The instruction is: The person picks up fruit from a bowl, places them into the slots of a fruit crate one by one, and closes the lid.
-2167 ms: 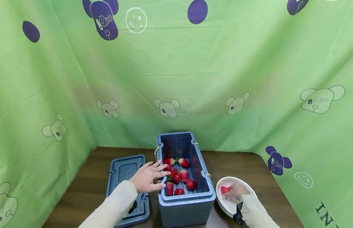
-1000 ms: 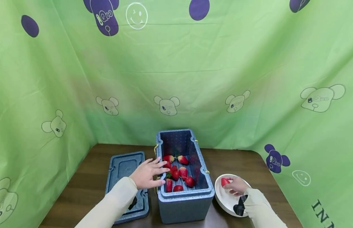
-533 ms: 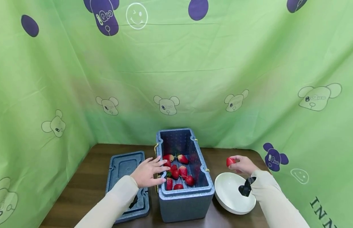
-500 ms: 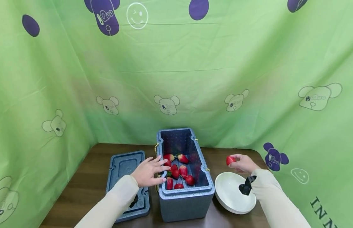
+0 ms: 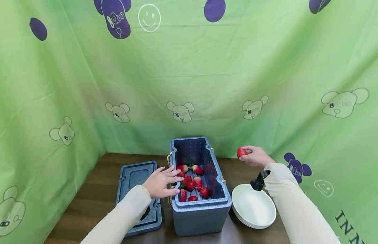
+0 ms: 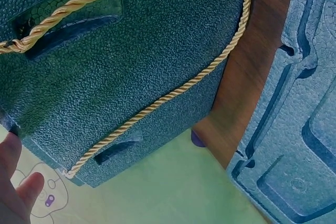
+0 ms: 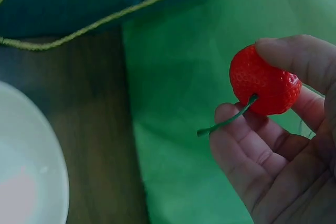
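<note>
My right hand (image 5: pixel 256 157) pinches a red strawberry (image 5: pixel 242 153) between thumb and fingers, above the table's back right part. The right wrist view shows the strawberry (image 7: pixel 266 81) with a thin green stem, the other fingers loosely bent below. My left hand (image 5: pixel 161 183) rests with spread, nearly straight fingers at the left rim of a blue-grey foam box (image 5: pixel 201 218). Several red strawberries (image 5: pixel 197 183) lie on the box's ribbed floor. In the left wrist view, fingertips (image 6: pixel 31 184) show beside the box wall (image 6: pixel 142 66), which has a gold rope handle (image 6: pixel 173 94).
Right of the box stands a white bowl (image 5: pixel 254 205) with nothing in it. The box's lid (image 5: pixel 139 179) lies flat on the brown wooden table (image 5: pixel 85 200), left of the box and partly under my left forearm. A green printed curtain (image 5: pixel 189 67) hangs behind and around the table.
My right hand has lifted the strawberry out of the white bowl and moved up and away, toward the curtain. My left hand stays at the box rim.
</note>
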{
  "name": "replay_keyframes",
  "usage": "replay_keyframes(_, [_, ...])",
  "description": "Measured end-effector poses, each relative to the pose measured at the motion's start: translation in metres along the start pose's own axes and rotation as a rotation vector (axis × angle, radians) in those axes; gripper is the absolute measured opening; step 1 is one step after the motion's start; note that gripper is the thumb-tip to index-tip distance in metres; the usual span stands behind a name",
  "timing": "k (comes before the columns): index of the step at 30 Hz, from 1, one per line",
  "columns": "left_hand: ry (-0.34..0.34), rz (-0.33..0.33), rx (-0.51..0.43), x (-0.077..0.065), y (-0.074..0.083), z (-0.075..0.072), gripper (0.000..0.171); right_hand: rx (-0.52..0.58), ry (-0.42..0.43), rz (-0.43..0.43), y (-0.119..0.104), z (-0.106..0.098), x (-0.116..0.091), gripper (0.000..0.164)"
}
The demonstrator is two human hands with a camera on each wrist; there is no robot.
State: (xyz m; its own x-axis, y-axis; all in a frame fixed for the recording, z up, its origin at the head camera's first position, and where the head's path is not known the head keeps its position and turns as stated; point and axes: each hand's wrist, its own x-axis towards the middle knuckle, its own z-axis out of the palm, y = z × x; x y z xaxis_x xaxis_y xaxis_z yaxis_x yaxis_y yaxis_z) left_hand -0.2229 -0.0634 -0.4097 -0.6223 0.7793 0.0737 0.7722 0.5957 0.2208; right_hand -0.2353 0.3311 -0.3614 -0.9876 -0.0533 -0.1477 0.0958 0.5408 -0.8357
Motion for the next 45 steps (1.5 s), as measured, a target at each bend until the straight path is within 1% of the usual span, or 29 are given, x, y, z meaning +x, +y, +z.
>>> replay_keyframes(2, [0.002, 0.0, 0.0, -0.001, 0.0, 0.0, 0.051, -0.017, 0.009, -0.017, -0.007, 0.002, 0.005, 0.059])
replay_keyframes(7, [0.005, -0.014, -0.012, -0.001, 0.001, 0.0, 0.05, -0.008, 0.024, -0.052, -0.027, 0.009, 0.011, 0.057])
replay_keyframes(12, [0.008, -0.004, -0.018, -0.001, 0.002, 0.002, 0.048, -0.01, 0.02, -0.071, -0.046, 0.018, 0.016, 0.058])
replay_keyframes(15, [0.023, -0.002, -0.023, 0.0, 0.001, 0.002, 0.046, -0.01, 0.011, -0.08, -0.059, 0.025, 0.022, 0.058])
replay_keyframes(20, [0.024, -0.021, -0.029, 0.0, -0.001, 0.002, 0.045, -0.031, 0.01, -0.097, -0.073, 0.04, 0.031, 0.055])
replay_keyframes(27, [0.014, -0.024, -0.047, -0.001, -0.001, 0.003, 0.043, -0.004, -0.023, -0.102, -0.08, 0.059, 0.041, 0.055])
replay_keyframes(34, [0.024, -0.016, -0.042, 0.002, -0.002, 0.001, 0.043, 0.003, -0.023, -0.102, -0.088, 0.071, 0.049, 0.054])
replay_keyframes(45, [0.027, -0.025, -0.055, 0.0, 0.0, 0.001, 0.042, 0.033, -0.055, -0.074, -0.084, 0.094, 0.058, 0.053])
